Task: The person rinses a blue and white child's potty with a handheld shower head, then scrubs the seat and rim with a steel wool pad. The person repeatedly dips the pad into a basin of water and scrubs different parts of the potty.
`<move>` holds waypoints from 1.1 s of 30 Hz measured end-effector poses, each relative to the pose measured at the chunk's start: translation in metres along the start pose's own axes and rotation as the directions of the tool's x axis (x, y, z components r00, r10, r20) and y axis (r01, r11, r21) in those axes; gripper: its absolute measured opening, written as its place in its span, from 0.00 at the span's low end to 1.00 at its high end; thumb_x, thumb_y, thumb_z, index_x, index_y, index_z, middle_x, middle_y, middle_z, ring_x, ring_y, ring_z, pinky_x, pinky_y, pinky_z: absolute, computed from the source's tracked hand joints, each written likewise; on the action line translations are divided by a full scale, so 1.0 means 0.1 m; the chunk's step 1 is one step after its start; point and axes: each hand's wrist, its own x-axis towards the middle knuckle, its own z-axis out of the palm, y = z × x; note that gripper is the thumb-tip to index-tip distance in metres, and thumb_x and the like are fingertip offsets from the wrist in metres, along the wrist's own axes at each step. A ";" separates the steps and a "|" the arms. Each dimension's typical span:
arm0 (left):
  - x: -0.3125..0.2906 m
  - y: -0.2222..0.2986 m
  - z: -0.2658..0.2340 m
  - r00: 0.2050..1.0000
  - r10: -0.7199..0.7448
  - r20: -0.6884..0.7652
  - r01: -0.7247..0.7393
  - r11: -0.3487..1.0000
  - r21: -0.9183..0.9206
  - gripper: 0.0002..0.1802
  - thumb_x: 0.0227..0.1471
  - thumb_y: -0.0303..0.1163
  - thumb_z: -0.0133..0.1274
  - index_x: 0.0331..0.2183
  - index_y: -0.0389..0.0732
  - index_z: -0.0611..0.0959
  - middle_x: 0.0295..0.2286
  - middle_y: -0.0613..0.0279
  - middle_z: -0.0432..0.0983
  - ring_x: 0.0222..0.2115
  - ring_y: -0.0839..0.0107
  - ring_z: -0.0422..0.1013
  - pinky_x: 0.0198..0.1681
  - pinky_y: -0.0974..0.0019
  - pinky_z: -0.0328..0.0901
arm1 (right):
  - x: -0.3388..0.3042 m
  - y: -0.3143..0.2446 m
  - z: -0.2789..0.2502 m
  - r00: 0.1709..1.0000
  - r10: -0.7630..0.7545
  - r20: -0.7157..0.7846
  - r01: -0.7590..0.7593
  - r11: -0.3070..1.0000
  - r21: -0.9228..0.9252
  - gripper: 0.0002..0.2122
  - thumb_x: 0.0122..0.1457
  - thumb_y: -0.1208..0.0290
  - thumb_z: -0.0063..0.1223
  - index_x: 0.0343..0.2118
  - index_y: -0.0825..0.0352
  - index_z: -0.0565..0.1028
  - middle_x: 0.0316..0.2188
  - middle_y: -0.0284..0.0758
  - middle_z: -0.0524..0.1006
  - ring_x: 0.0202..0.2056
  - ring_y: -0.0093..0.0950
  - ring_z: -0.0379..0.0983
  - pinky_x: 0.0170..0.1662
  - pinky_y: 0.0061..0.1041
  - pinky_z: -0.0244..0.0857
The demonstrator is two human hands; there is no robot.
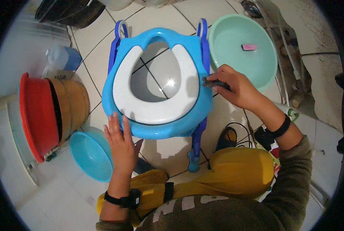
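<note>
In front of me stands a blue child's potty seat (pixel 108 86) with a white padded ring (pixel 156 109) and darker blue legs. My right hand (pixel 235 86) is closed around a dark scouring pad (pixel 217 83), whose tip meets the seat's right rim. The fingers of my left hand (pixel 122 140) are stretched out, resting against the seat's front left edge. Through the opening of the ring, tiled floor shows.
A pale green basin (pixel 233 34) at the right holds a pink sponge (pixel 249 47). At the left are a red basin (pixel 37 115), a wooden bucket (pixel 73 106), a turquoise basin (pixel 89 158) and a jug of blue liquid (pixel 66 57). A black tub (pixel 70 13) stands farther back.
</note>
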 end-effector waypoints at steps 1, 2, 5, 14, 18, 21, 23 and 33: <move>0.02 0.01 0.10 0.995 0.068 -0.067 -0.071 0.997 -0.036 0.54 0.32 0.27 0.70 0.61 0.43 0.59 0.62 0.44 0.49 0.63 0.45 0.48 0.63 0.32 0.41 | -0.06 0.07 0.06 0.997 0.055 -0.049 -0.052 0.996 0.069 0.12 0.54 0.75 0.58 0.42 0.64 0.76 0.36 0.38 0.73 0.38 0.37 0.73 0.41 0.34 0.68; 0.06 -0.01 0.18 0.986 0.116 -0.123 -0.120 0.993 -0.022 0.51 0.34 0.26 0.68 0.59 0.43 0.61 0.62 0.45 0.50 0.63 0.45 0.49 0.63 0.32 0.40 | -0.11 0.14 0.12 0.991 0.109 -0.082 -0.101 0.990 0.104 0.12 0.55 0.74 0.58 0.43 0.64 0.75 0.36 0.39 0.73 0.39 0.37 0.73 0.42 0.33 0.67; 0.16 -0.13 0.23 0.935 0.256 -0.246 -0.237 0.966 0.104 0.39 0.37 0.21 0.61 0.53 0.46 0.67 0.56 0.52 0.62 0.60 0.51 0.57 0.63 0.32 0.39 | -0.18 0.29 0.28 0.953 0.294 -0.074 -0.262 0.921 0.287 0.13 0.57 0.71 0.57 0.45 0.64 0.74 0.39 0.39 0.73 0.41 0.34 0.72 0.47 0.29 0.66; 0.50 -0.08 -0.31 0.924 0.352 -0.149 -0.356 0.935 -0.001 0.30 0.36 0.17 0.57 0.46 0.44 0.74 0.44 0.58 0.71 0.50 0.57 0.67 0.64 0.36 0.43 | -0.20 0.36 0.16 0.975 0.091 -0.201 -0.036 0.965 0.259 0.15 0.59 0.73 0.53 0.50 0.63 0.74 0.39 0.36 0.71 0.41 0.28 0.68 0.45 0.25 0.64; 0.68 0.00 -0.60 0.908 0.334 -0.253 -0.335 0.941 0.039 0.34 0.36 0.15 0.55 0.50 0.43 0.73 0.45 0.55 0.70 0.50 0.55 0.67 0.62 0.35 0.48 | 0.03 0.10 -0.09 0.968 0.054 -0.245 -0.003 0.979 0.202 0.15 0.62 0.74 0.49 0.52 0.61 0.74 0.43 0.36 0.69 0.43 0.26 0.67 0.45 0.22 0.62; 0.85 0.02 -0.80 0.889 0.236 -0.391 -0.262 0.965 -0.014 0.38 0.36 0.12 0.53 0.53 0.43 0.72 0.50 0.53 0.68 0.52 0.50 0.65 0.60 0.41 0.55 | 0.27 -0.33 -0.23 0.972 -0.030 -0.233 0.076 0.978 0.192 0.17 0.58 0.70 0.56 0.51 0.61 0.75 0.49 0.39 0.67 0.45 0.30 0.67 0.48 0.24 0.62; 0.99 0.07 -0.86 0.868 0.149 -0.474 -0.210 0.975 -0.078 0.39 0.36 0.11 0.53 0.54 0.44 0.72 0.52 0.53 0.67 0.53 0.49 0.64 0.60 0.44 0.56 | 0.33 -0.64 -0.36 0.951 -0.168 -0.261 0.172 0.985 -0.006 0.22 0.52 0.65 0.62 0.51 0.60 0.75 0.52 0.40 0.66 0.47 0.34 0.67 0.49 0.27 0.62; 1.53 0.17 -0.81 0.671 -0.153 -0.725 -0.112 0.947 -0.303 0.41 0.46 0.22 0.57 0.60 0.34 0.59 0.59 0.40 0.53 0.60 0.44 0.54 0.63 0.54 0.51 | 0.79 -1.17 -0.55 0.831 -0.519 -0.199 0.223 0.640 -0.735 0.35 0.33 0.60 0.70 0.50 0.58 0.74 0.54 0.44 0.67 0.49 0.44 0.66 0.51 0.41 0.63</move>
